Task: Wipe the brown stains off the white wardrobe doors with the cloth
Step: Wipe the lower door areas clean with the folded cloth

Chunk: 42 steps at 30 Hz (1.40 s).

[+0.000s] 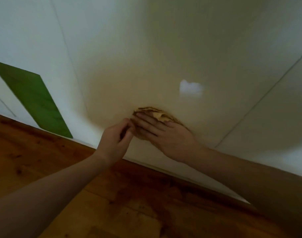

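A white wardrobe door (164, 48) fills the upper view, close to the floor. My right hand (165, 134) lies flat on it, fingers spread, pressing a crumpled yellow-brown cloth (157, 113) against the door's lower part. My left hand (115, 137) is just left of it, fingers curled, its fingertips touching the cloth's left edge at the right hand's fingertips. Most of the cloth is hidden under the right hand. A bright white patch (190, 87) shows on the door above and right of the cloth. I cannot make out any brown stain in this blurred frame.
A green panel (35, 98) is set in the white front at the left. Thin seams (260, 100) separate the doors. A reddish-brown wooden floor (112, 203) runs along the wardrobe's bottom edge.
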Each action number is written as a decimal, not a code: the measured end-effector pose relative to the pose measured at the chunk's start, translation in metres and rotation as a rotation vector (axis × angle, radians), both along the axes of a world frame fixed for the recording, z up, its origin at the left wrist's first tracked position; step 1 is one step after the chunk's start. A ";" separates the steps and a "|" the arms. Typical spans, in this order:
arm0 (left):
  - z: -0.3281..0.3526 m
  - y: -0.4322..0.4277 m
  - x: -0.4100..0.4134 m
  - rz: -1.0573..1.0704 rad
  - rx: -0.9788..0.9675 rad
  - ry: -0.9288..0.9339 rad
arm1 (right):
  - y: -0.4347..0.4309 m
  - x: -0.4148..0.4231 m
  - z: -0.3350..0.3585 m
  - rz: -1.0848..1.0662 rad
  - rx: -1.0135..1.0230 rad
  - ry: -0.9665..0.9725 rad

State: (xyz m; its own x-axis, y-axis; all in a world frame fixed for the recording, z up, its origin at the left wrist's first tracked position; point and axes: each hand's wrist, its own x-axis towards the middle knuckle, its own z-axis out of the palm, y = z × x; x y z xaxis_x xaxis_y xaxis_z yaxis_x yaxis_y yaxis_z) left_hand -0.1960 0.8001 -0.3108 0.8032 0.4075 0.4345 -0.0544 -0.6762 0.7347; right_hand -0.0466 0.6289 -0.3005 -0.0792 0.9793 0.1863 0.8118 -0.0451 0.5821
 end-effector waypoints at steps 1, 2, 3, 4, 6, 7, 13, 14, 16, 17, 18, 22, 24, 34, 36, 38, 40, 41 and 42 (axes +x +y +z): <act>-0.001 -0.004 0.003 -0.001 -0.025 -0.014 | -0.019 -0.005 -0.016 -0.053 -0.082 -0.006; -0.004 -0.010 0.004 -0.014 -0.040 -0.017 | -0.049 -0.001 -0.053 -0.147 -0.205 0.020; -0.008 -0.014 0.004 -0.031 -0.046 -0.011 | -0.083 0.008 -0.093 -0.279 -0.391 0.101; -0.012 -0.020 0.003 -0.055 -0.039 0.006 | -0.117 0.018 -0.122 -0.385 -0.558 0.178; -0.019 -0.028 0.001 -0.123 0.016 0.066 | -0.157 0.043 -0.161 -0.473 -0.689 0.263; -0.021 -0.035 0.004 -0.161 0.040 0.096 | -0.164 0.048 -0.150 -0.454 -0.736 0.274; -0.001 -0.065 0.029 -0.051 0.003 0.102 | -0.096 0.018 0.003 -0.117 -0.091 0.052; 0.002 -0.065 0.029 -0.006 -0.009 0.089 | -0.080 0.009 0.005 -0.138 -0.025 0.007; 0.003 -0.062 0.022 0.057 -0.017 0.089 | -0.053 -0.008 -0.021 -0.213 -0.018 0.061; 0.000 -0.060 0.017 0.061 -0.007 0.106 | -0.047 -0.014 -0.048 -0.234 -0.126 0.050; -0.004 -0.060 0.012 0.049 0.006 0.127 | -0.048 -0.019 -0.074 -0.222 -0.276 0.066; -0.021 -0.059 0.009 -0.066 0.041 0.176 | -0.105 -0.010 -0.109 -0.276 -0.795 0.097; -0.028 -0.066 0.016 -0.126 0.052 0.195 | -0.144 0.000 -0.078 -0.342 -0.803 0.119; -0.005 -0.135 0.061 -0.354 0.158 0.117 | -0.218 0.025 -0.004 -0.305 -0.151 0.039; -0.003 -0.141 0.059 -0.417 0.208 0.107 | -0.241 0.028 -0.021 -0.332 -0.616 0.077; 0.003 -0.144 0.060 -0.453 0.252 0.113 | -0.243 0.028 -0.005 -0.328 -0.670 0.094; 0.008 -0.141 0.061 -0.447 0.267 0.126 | -0.227 0.032 0.038 -0.246 -0.263 0.051; 0.012 -0.140 0.062 -0.434 0.274 0.134 | -0.217 0.034 0.064 -0.213 -0.048 0.006; 0.014 -0.139 0.063 -0.423 0.280 0.140 | -0.206 0.034 0.094 -0.193 0.161 -0.049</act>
State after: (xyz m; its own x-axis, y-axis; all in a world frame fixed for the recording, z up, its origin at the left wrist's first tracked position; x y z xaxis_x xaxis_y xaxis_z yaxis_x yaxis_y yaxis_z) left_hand -0.1329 0.6610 -0.2970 0.9306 -0.0811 0.3569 -0.2791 -0.7880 0.5487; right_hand -0.0128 0.4230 -0.2069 0.0938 0.9352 0.3414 0.7501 -0.2919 0.5935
